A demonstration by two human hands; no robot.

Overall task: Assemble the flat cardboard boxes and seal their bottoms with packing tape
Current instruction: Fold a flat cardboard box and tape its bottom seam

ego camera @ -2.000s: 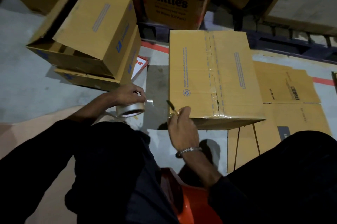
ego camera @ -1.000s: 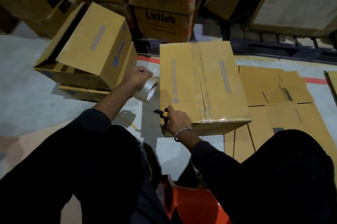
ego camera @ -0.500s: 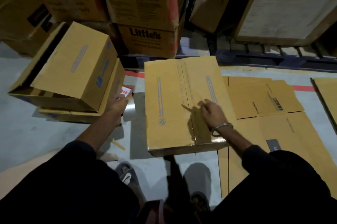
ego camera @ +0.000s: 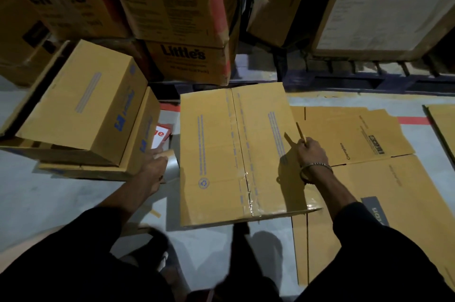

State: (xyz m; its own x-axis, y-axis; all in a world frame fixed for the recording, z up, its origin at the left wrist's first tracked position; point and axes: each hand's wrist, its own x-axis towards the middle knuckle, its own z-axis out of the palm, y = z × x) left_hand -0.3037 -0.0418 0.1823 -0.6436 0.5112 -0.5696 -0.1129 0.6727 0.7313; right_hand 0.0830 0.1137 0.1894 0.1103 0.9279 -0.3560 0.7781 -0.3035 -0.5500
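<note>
1. Cardboard box (ego camera: 231, 154) stands on the floor (ego camera: 44, 193) bottom up, between the two hands; clear packing tape runs along its centre seam and wraps over the near edge.
2. Right hand (ego camera: 310, 151): fingers pinched shut on a thin cutter (ego camera: 300, 132) that points up and away, hand at the box's right edge, over the top panel.
3. Left hand (ego camera: 155, 166): fingers curled round the tape roll (ego camera: 171, 166), which sits low just beside the box's left wall; how tightly they close on it is hard to tell, part hidden.
4. Just right of the right fingers: flat unfolded cartons (ego camera: 352, 136) on the floor, not yet assembled.
5. Just left of the left fingers: two finished boxes (ego camera: 81, 107), stacked and tilted; a red-and-white item (ego camera: 161, 138) shows behind the roll, unreadable.
6. Farther out beyond the box: stacked printed cartons (ego camera: 187, 60) and a pallet (ego camera: 369, 80).
7. Judgement: seam looks taped, step in hand is finishing it. To do it well, press the tape flat along the seam and down over both ends, rub out the wrinkles near the near edge where the tape looks crumpled, keep the blade pointed off the hand and off the cardboard.
8. Risk, judged: loose end peels, bottom opens under load.
</note>
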